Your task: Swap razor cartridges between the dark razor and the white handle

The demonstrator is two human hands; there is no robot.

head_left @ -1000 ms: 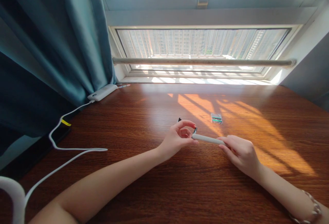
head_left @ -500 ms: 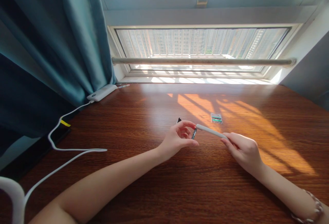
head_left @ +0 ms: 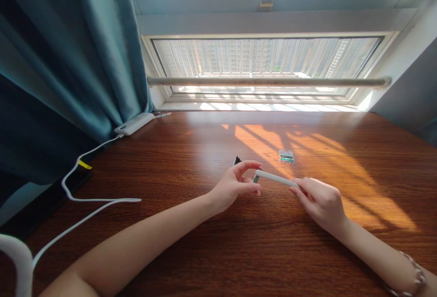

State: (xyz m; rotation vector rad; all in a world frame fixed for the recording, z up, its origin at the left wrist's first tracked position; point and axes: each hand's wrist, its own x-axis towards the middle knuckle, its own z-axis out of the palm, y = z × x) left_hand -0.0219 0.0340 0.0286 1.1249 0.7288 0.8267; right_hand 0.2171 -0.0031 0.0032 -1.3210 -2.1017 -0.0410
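My right hand (head_left: 320, 199) grips the near end of a white razor handle (head_left: 277, 178), which slants up to the left. At its far end is a small razor head (head_left: 256, 176) with green and dark strips. My left hand (head_left: 232, 183) pinches this head between thumb and fingers. The handle's tip meets the head; whether they are locked together I cannot tell. Just behind my left hand a small black object (head_left: 238, 160) shows, mostly hidden. Beyond the handle, a small clear case (head_left: 286, 156) with green-striped pieces lies on the table.
The brown wooden table (head_left: 218, 251) runs up to the window. To the left lies a white power bank (head_left: 134, 124) with a white cable (head_left: 102, 199) looping forward. A blue curtain (head_left: 112, 51) hangs beside it. A horizontal rail (head_left: 266, 82) crosses the window.
The handle's tip has moved slightly left and down against the razor head. The head has turned so its green strip shows. My left fingers have closed in a little.
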